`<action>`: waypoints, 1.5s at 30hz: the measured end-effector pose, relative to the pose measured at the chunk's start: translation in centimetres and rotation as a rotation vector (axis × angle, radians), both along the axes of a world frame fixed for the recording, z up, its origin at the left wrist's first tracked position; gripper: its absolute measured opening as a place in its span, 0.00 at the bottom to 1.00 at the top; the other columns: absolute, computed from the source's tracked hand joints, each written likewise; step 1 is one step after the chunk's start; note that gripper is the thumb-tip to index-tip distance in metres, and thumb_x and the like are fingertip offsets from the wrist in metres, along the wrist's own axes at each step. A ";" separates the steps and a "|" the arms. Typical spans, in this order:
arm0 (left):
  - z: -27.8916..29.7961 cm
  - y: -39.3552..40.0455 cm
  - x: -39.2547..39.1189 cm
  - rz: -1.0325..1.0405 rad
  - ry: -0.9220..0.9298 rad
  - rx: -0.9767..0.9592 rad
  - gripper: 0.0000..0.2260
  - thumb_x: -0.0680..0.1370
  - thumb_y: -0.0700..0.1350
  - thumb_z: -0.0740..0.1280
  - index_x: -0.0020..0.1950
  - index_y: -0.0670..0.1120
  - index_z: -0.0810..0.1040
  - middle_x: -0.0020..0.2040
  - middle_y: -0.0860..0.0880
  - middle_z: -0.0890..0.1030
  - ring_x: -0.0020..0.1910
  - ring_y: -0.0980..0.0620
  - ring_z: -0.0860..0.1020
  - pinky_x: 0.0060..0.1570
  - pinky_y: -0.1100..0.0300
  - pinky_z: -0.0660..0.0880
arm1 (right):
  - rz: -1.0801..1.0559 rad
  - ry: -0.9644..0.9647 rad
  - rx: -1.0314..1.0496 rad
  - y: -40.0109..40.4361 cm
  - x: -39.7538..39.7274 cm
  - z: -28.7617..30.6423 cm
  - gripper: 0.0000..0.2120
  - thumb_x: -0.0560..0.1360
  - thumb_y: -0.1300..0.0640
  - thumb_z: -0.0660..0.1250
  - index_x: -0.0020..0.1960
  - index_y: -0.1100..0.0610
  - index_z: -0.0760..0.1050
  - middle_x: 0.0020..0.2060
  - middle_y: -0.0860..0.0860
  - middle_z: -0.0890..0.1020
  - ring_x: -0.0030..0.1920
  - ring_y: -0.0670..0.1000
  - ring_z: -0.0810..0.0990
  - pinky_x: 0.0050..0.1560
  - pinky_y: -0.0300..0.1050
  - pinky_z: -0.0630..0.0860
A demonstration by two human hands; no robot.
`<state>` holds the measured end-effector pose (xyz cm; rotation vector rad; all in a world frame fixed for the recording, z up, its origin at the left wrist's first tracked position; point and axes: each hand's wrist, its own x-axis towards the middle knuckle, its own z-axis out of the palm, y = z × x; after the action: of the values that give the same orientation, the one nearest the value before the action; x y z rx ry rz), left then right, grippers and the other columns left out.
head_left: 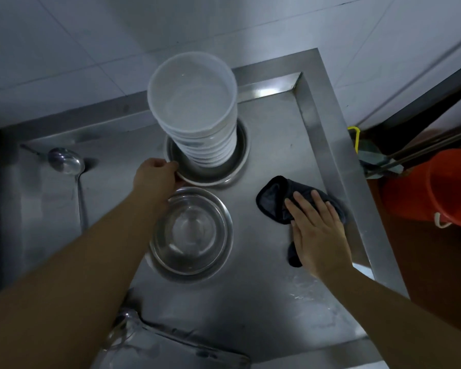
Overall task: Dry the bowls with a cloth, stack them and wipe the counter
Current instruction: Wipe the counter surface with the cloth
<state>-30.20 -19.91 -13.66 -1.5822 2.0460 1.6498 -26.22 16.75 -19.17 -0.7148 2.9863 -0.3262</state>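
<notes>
We see a tall stack of white bowls [197, 123] standing in a wide metal bowl [210, 171] on the steel counter [272, 145]. Our left hand [157, 177] curls its fingers on the near-left rim of that wide bowl. Just in front of the stack sits another metal bowl [190, 233]. To the right of the stack, our right hand [317, 230] lies flat with straight fingers, pressing a dark cloth [274, 201] onto the counter. Left of the stack lies a ladle [64, 161]. Far right of the stack stands an orange bucket [442, 187].

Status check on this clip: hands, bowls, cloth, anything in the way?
Left hand grips rim of steel bowl under white bowl stack. Right hand flat on dark cloth, on counter. Second steel bowl close by.
</notes>
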 end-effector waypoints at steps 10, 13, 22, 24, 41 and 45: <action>0.7 -4.3 1.7 0.056 0.022 -0.006 0.06 0.77 0.41 0.71 0.41 0.42 0.79 0.52 0.31 0.84 0.57 0.32 0.84 0.59 0.37 0.83 | 0.018 -0.057 0.035 -1.1 -1.4 1.0 0.23 0.85 0.52 0.57 0.79 0.52 0.70 0.79 0.53 0.71 0.81 0.62 0.63 0.79 0.64 0.61; 0.4 -4.7 1.9 0.068 0.023 -0.008 0.06 0.80 0.41 0.71 0.52 0.39 0.81 0.55 0.33 0.84 0.56 0.35 0.85 0.60 0.39 0.83 | -0.089 -0.053 0.019 -4.3 -5.4 1.8 0.23 0.85 0.53 0.56 0.78 0.52 0.71 0.79 0.54 0.70 0.80 0.63 0.63 0.79 0.63 0.60; 0.1 -4.9 2.3 0.067 0.059 0.016 0.03 0.80 0.42 0.71 0.49 0.44 0.78 0.56 0.32 0.83 0.58 0.34 0.84 0.59 0.38 0.83 | -0.442 -0.149 -0.156 -16.7 -18.6 1.9 0.25 0.87 0.50 0.51 0.84 0.47 0.58 0.84 0.48 0.58 0.84 0.58 0.50 0.83 0.57 0.48; 0.1 -4.9 2.2 0.057 0.059 0.009 0.04 0.80 0.42 0.71 0.48 0.44 0.78 0.56 0.31 0.83 0.57 0.33 0.84 0.59 0.37 0.83 | -0.165 -0.125 -0.107 -17.4 -18.8 1.5 0.24 0.86 0.51 0.55 0.82 0.48 0.63 0.83 0.50 0.63 0.83 0.60 0.55 0.82 0.58 0.54; 1.2 -4.8 2.2 0.019 0.101 0.092 0.14 0.82 0.35 0.68 0.56 0.55 0.81 0.51 0.42 0.87 0.45 0.45 0.89 0.44 0.52 0.86 | -0.387 -0.190 -0.126 -15.9 -19.2 1.4 0.26 0.87 0.49 0.54 0.84 0.48 0.58 0.85 0.51 0.57 0.84 0.60 0.49 0.82 0.59 0.47; 1.1 -4.7 2.1 0.021 0.085 0.085 0.15 0.81 0.36 0.68 0.51 0.59 0.81 0.51 0.42 0.88 0.46 0.44 0.89 0.48 0.49 0.87 | -0.019 -0.188 -0.079 -13.6 -17.9 1.0 0.24 0.86 0.49 0.57 0.82 0.48 0.65 0.83 0.51 0.64 0.83 0.61 0.55 0.82 0.61 0.53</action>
<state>-28.07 -24.56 -12.55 -1.5379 1.9756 1.8160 -44.15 3.15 -18.16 -0.6251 2.8179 -0.4858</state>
